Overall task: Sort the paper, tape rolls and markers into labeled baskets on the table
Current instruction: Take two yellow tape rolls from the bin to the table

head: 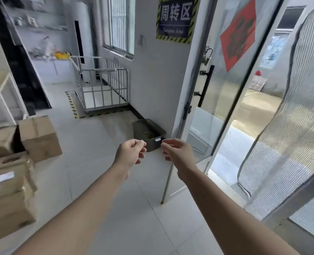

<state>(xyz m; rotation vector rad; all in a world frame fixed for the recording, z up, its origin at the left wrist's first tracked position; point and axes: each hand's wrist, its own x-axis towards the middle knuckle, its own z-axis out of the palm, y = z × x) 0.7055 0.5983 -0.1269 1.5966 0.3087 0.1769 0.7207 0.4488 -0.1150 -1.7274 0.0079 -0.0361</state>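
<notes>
Both hands were held out in front of us at the ends of bare arms. The left hand (131, 152) and right hand (177, 153) were a little apart, fingers loosely curled and each thumb close to its forefinger, and we saw nothing held in either. Just beyond and between them sat a dark basket (153, 145) on the tiled floor (97, 172), with a small white label on its near end. It stood against the foot of a white wall. Immediately right of the basket stood a glass door (206, 129) with a black bar handle (206, 85) and a red paper square (238, 34) stuck on the pane. Further right hung a grey mesh curtain (290, 126). High above the basket, a blue sign (176, 17) with a yellow-and-black striped border was fixed to the wall. Behind the basket and to its left stood a metal cage trolley (104, 87) under a barred window (119, 24). Well to the basket's left, brown cardboard boxes (40, 137) were stacked on the floor.
</notes>
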